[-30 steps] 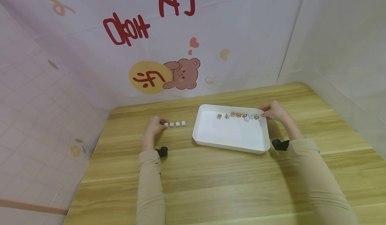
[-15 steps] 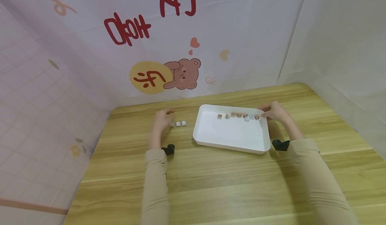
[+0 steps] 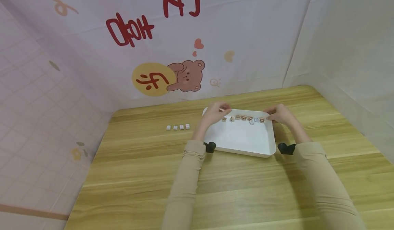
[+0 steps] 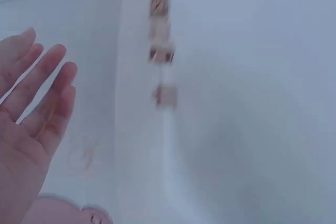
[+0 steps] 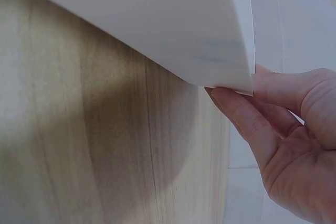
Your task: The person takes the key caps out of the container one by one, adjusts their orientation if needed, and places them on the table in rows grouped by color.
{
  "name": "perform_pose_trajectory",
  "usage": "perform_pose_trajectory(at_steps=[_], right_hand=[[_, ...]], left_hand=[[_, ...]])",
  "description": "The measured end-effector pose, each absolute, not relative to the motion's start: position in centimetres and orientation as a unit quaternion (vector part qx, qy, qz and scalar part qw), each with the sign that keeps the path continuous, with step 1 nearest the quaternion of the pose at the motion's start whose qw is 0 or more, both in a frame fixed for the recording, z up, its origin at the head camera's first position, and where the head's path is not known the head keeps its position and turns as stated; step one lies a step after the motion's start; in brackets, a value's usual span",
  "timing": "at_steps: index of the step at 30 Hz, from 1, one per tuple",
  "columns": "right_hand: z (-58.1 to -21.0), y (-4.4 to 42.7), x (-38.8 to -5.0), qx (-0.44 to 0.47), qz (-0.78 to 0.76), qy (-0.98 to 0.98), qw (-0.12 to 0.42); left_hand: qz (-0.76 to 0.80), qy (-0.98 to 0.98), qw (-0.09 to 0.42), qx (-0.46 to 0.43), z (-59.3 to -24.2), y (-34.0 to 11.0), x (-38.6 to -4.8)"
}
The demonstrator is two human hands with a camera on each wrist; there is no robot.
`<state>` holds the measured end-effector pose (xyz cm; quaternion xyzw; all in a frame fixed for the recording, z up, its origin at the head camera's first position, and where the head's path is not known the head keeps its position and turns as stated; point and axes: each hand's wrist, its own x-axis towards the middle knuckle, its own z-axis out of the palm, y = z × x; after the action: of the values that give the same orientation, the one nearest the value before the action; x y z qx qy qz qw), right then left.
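Left hand [image 3: 215, 114] over the white tray [image 3: 237, 137], right hand [image 3: 280, 115] pinching its far right corner.

So the left one is hovering above the tray's far left part, fingers loose and pretty much straight, nothing in them that I can see, and closest to the leftmost of the little tan and white keycaps [image 3: 244, 118]. Those are strung out inside the tray along its far wall, bunched more toward the right. The right one's got thumb and fingers nipped on the tray rim. Off to the left, well apart from both hands, four white keycaps [image 3: 181, 127] sit in a neat row on the wood-look table [image 3: 138, 175].
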<state>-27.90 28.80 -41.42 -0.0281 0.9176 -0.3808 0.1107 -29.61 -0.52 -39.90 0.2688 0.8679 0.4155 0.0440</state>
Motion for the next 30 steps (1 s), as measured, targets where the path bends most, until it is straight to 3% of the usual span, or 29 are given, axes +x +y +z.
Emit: perform_pose_trajectory(at_steps=[7, 21, 30], right_hand=[[-41.4, 28.9, -28.0, -0.029, -0.382, 0.916, 0.115], [-41.3, 28.9, -28.3, -0.034, -0.364, 0.924, 0.108], [-41.4, 29.0, -28.4, -0.035, -0.356, 0.928, 0.109]], left_hand=[[0.4, 0.856, 0.114, 0.308, -40.4, 4.3, -30.3], [0.321, 0.872, 0.161, 0.334, -41.8, 8.2, -31.1], [0.205, 0.903, 0.16, 0.342, -42.4, 8.8, -30.9]])
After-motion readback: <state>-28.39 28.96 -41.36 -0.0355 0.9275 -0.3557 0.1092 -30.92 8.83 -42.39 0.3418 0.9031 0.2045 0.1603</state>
